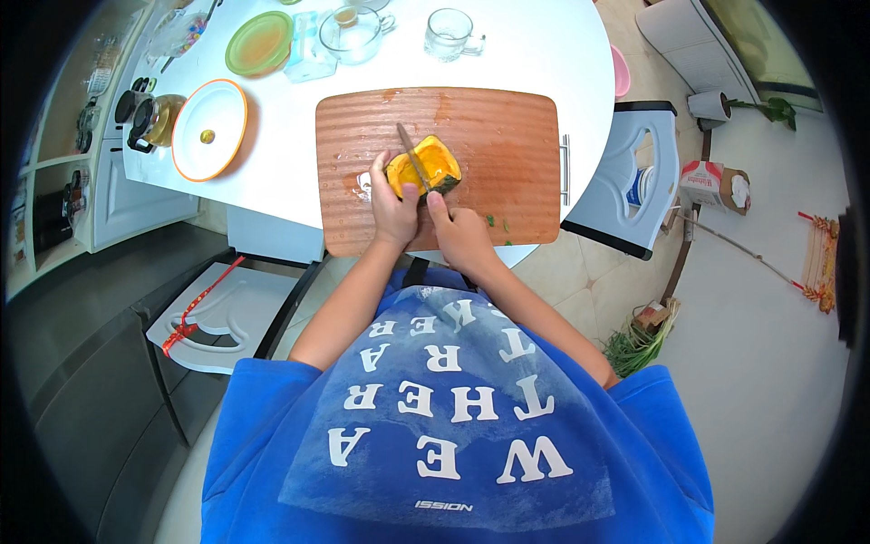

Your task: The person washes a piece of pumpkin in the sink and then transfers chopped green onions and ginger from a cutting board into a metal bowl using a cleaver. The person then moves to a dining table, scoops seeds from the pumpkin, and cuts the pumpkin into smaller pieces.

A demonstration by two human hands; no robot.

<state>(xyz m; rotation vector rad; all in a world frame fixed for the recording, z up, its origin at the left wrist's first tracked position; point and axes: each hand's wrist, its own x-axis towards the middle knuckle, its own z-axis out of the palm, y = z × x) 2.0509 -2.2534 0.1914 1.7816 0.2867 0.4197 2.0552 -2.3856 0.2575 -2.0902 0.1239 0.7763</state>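
Observation:
On a wooden cutting board (516, 163) lies a piece of hollowed squash (440, 158) with orange flesh and dark green skin. My left hand (394, 214) grips its left side, fingers along the outer edge. In my right hand (462, 231) is a knife (412, 151), its narrow blade pointing up and left across the squash's hollow. The handle is mostly hidden by my fingers. Small green scraps (490, 220) lie on the board to the right of my right hand, and drops of water wet the wood.
A white plate with an orange rim (236, 129) holds a small yellowish piece. Beyond the board stand a glass mug (448, 34), a glass bowl (350, 37) and a green lid or plate (258, 44). A glass teapot (163, 119) stands at left; folding chairs flank the table.

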